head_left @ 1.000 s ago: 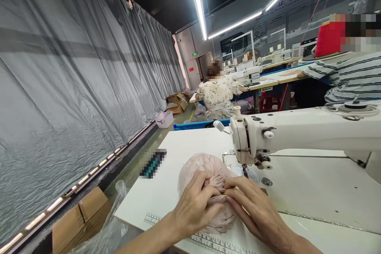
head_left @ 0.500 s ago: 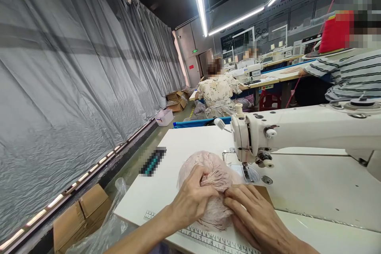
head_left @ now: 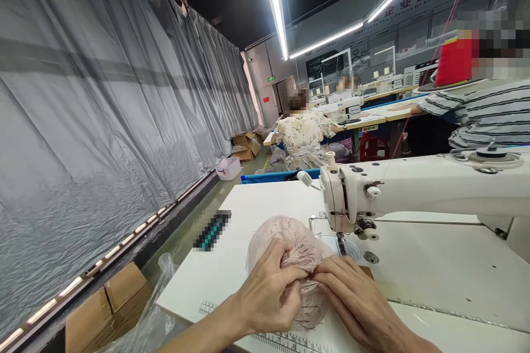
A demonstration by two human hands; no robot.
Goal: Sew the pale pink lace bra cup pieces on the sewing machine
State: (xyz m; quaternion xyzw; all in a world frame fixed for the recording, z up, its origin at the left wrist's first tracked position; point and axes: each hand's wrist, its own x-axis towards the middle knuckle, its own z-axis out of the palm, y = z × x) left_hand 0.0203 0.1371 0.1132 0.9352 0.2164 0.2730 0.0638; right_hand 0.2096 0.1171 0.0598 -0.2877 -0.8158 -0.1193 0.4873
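Note:
A bunched piece of pale pink lace fabric (head_left: pixel 276 229) lies on the white sewing table (head_left: pixel 207 281), just left of the machine's needle area. My left hand (head_left: pixel 271 284) is closed on the gathered lace, thumb and fingers pinching it. From the right, my right hand (head_left: pixel 351 289) pinches the same lace with its fingertips close to my left thumb. Behind the hands stands a white sewing machine (head_left: pixel 422 182); its presser foot (head_left: pixel 340 244) is beside the fabric, apart from my fingers. Part of the lace is hidden under my hands.
A ruler scale (head_left: pixel 273 340) is printed along the table's front edge. A dark pixelated item (head_left: pixel 212 230) lies at the left. Cardboard boxes (head_left: pixel 107 303) and clear plastic (head_left: pixel 155 298) are on the floor. Ahead, a person in a floral top (head_left: pixel 304 135) sits at another table.
Both hands stay on the lace. My left hand has turned slightly and its lower fingers have drawn down a little; the lower fold of fabric looks smaller. The camera view has tilted slightly.

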